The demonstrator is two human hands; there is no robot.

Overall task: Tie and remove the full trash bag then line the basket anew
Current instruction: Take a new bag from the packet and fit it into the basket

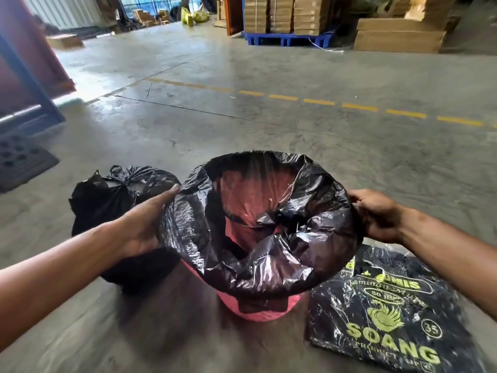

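Observation:
A pink basket (255, 310) stands on the concrete floor in front of me. A fresh black liner bag (269, 262) is stretched over its rim, and the pink wall shows through the thin plastic inside. My left hand (145, 222) presses flat on the liner at the rim's left side. My right hand (376, 214) grips the liner's edge at the rim's right side. The full black trash bag (107, 197), knotted at the top, sits on the floor just left of the basket, partly behind my left hand.
A black pack of trash bags (390, 319) with yellow-green print lies on the floor at the right of the basket. A dark perforated mat (21, 162) lies at far left. A blue post (32, 84), a pallet (287, 39) and stacked cartons (398, 33) stand far back.

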